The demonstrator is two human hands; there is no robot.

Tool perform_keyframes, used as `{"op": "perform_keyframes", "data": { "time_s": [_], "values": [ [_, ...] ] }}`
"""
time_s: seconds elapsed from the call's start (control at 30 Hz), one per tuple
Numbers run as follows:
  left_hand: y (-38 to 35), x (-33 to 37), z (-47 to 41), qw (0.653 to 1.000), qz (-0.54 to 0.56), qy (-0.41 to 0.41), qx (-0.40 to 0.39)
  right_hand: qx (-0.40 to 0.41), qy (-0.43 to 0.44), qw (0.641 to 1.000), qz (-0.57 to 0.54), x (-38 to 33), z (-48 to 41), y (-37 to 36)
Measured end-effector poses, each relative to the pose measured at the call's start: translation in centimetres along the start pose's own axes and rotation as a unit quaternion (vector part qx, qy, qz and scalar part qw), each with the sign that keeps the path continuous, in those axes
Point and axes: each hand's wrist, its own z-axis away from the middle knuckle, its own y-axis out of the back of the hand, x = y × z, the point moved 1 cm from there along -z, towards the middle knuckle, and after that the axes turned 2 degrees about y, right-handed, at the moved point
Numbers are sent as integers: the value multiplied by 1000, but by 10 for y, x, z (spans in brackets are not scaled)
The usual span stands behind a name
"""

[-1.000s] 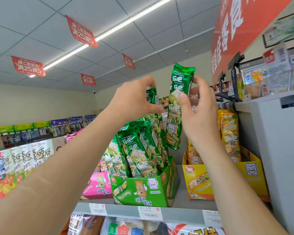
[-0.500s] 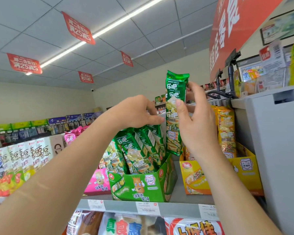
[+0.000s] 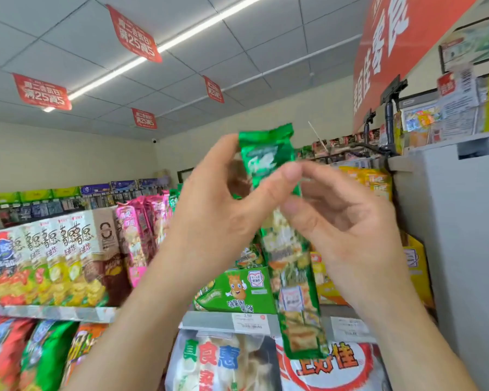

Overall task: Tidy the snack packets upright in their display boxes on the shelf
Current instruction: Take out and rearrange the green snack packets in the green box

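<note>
Left hand (image 3: 218, 210) pinches long green foil snack packet (image 3: 292, 280) near its top, centre frame. Right hand (image 3: 347, 230) pinches it just below.

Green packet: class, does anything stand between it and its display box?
Nothing visible does. The left hand and right hand hold the green packet in front of the green display box; only the left hand overlaps its top.

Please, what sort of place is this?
Most likely a convenience store or small supermarket, in the snack aisle: rows of snack packets fill the shelf, price labels sit on its front edge, and red promotional signs hang from the ceiling.
</note>
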Motion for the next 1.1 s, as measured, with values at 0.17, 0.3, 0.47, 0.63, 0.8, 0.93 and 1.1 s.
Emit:
{"op": "perform_keyframes", "data": {
  "time_s": [0.17, 0.3, 0.47, 0.63, 0.8, 0.93, 1.1],
  "values": [
    [-3, -10, 33, 993, 71, 53, 80, -70, -164, 984, -14, 8, 45, 1],
    [14, -20, 51, 979, 109, 99, 143, -174, -349, 914, -110, 9, 82, 13],
    [23, -38, 68, 952, 165, 177, 187, -175, -414, 855, -261, 7, 105, 2],
    [34, -50, 82, 933, 209, 202, 211, -162, -407, 870, -225, 7, 114, -7],
    [46, -54, 95, 912, 237, 219, 253, -142, -388, 895, -166, 5, 121, -9],
    [57, -61, 109, 902, 242, 235, 270, -123, -374, 909, -137, 2, 124, -10],
    [66, -73, 130, 874, 296, 268, 277, -65, -359, 918, -154, 0, 127, -9]
  ]
}}
